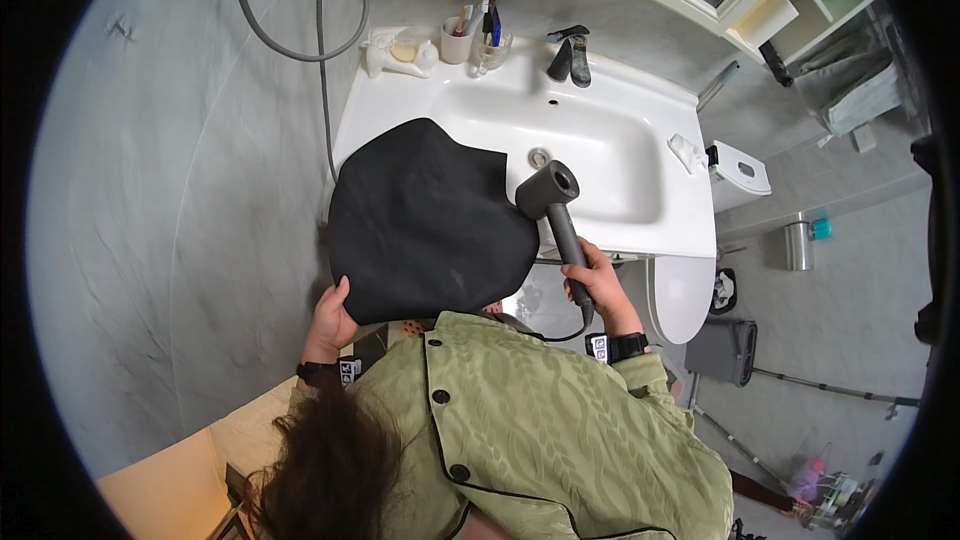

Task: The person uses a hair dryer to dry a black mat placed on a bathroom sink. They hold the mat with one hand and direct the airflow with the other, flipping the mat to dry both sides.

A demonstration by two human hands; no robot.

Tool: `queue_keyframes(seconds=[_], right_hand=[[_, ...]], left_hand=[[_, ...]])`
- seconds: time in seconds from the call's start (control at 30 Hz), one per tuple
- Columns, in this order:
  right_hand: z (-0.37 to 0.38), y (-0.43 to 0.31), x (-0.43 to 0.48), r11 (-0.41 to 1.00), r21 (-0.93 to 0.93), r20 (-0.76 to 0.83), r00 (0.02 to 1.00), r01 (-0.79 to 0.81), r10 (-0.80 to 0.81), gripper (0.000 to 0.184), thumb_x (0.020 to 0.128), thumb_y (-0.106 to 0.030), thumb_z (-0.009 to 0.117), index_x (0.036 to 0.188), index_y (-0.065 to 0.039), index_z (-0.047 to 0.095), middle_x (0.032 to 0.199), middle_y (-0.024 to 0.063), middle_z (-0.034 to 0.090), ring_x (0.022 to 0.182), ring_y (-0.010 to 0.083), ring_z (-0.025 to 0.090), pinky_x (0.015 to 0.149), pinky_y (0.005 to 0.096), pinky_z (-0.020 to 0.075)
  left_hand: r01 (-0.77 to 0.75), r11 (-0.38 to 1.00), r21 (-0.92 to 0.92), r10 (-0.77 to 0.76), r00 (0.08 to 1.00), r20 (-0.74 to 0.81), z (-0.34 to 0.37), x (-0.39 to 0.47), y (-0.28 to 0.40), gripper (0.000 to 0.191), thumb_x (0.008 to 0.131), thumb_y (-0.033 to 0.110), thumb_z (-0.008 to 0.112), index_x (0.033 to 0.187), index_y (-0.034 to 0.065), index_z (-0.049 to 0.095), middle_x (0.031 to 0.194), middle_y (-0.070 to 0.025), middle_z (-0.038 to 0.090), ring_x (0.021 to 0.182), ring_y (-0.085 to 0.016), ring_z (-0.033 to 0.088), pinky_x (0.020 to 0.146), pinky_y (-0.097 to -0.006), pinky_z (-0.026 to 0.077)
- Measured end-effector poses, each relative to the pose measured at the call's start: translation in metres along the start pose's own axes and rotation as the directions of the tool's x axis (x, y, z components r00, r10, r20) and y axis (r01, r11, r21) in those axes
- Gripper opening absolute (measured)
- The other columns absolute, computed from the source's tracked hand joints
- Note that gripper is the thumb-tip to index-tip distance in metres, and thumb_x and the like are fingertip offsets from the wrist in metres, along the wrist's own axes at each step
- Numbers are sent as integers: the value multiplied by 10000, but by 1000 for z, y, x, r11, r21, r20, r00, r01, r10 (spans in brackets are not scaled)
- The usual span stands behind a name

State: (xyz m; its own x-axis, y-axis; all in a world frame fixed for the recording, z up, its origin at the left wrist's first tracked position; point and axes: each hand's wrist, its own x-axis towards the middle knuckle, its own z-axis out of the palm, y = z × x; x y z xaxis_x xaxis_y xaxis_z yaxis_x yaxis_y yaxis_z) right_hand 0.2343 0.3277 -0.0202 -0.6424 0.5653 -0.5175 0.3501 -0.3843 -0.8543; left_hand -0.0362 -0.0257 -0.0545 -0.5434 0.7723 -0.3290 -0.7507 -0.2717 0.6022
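Observation:
A broad black flexible sheet [431, 225], perhaps a mat or cover, lies in front of me over the left front part of the white washbasin [630, 240]. My left hand [330, 319] grips its near left edge, thumb on top and fingers hidden beneath. In my right hand [596, 285] is a dark grey hair dryer [541, 191], held by the handle. Its head is at the sheet's right edge, over the basin's front. Whether the two touch is unclear. A black cord runs from the handle's base towards my body.
A black faucet [571, 60] stands behind the basin. At the back left are a white soap dish [401, 64] and toothbrush cups [455, 45]. Crumpled tissue [686, 154] lies on the right rim. A toilet [682, 292] is to the right, a grey wall [150, 202] left.

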Motion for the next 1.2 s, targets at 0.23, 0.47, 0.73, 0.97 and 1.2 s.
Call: queue_keyframes(seconds=[0.23, 0.47, 0.73, 0.97, 1.2], right_hand=[[3, 15, -20, 998, -53, 77, 996, 42, -38, 792, 768, 0, 682, 1476, -30, 328, 911, 83, 589, 607, 159, 598, 552, 300, 513], [0, 45, -29, 989, -145, 281, 960, 29, 13, 807, 738, 40, 709, 1451, -13, 335, 1125, 80, 549, 916, 171, 634, 837, 317, 511], [13, 57, -21, 956, -261, 367, 930, 134, -30, 694, 704, 45, 738, 1323, -47, 437, 1128, 42, 530, 1042, 171, 531, 917, 323, 442], [34, 52, -8, 959, -238, 374, 926, 155, -57, 716, 686, 3, 775, 1321, -83, 456, 1124, 58, 537, 1068, 182, 524, 907, 337, 446], [58, 28, 9, 985, -149, 405, 914, 88, -21, 680, 762, 79, 652, 1362, -79, 373, 933, 92, 567, 656, 174, 624, 609, 305, 523]], left_hand=[[67, 995, -78, -68, 998, -9, 1, 4, 4, 509, 1037, 318, 443, 1389, -48, 411, 1390, -167, 508, 1257, -279, 522, 1088, -429, 404], [109, 989, -103, -110, 994, -7, -1, 9, 3, 549, 1005, 334, 492, 1394, -45, 410, 1387, -157, 511, 1252, -269, 524, 1067, -418, 420], [185, 980, -72, -187, 982, -28, -3, 18, -9, 547, 952, 282, 490, 1380, -53, 432, 1365, -184, 537, 1239, -314, 538, 1083, -435, 401], [158, 976, -150, -173, 981, -93, -14, 25, -22, 524, 1004, 310, 418, 1388, -46, 432, 1386, -177, 523, 1263, -320, 516, 1106, -436, 371], [111, 968, -223, -121, 992, -34, -2, 10, -20, 521, 1013, 312, 433, 1391, -47, 418, 1396, -172, 508, 1260, -308, 518, 1090, -435, 393]])
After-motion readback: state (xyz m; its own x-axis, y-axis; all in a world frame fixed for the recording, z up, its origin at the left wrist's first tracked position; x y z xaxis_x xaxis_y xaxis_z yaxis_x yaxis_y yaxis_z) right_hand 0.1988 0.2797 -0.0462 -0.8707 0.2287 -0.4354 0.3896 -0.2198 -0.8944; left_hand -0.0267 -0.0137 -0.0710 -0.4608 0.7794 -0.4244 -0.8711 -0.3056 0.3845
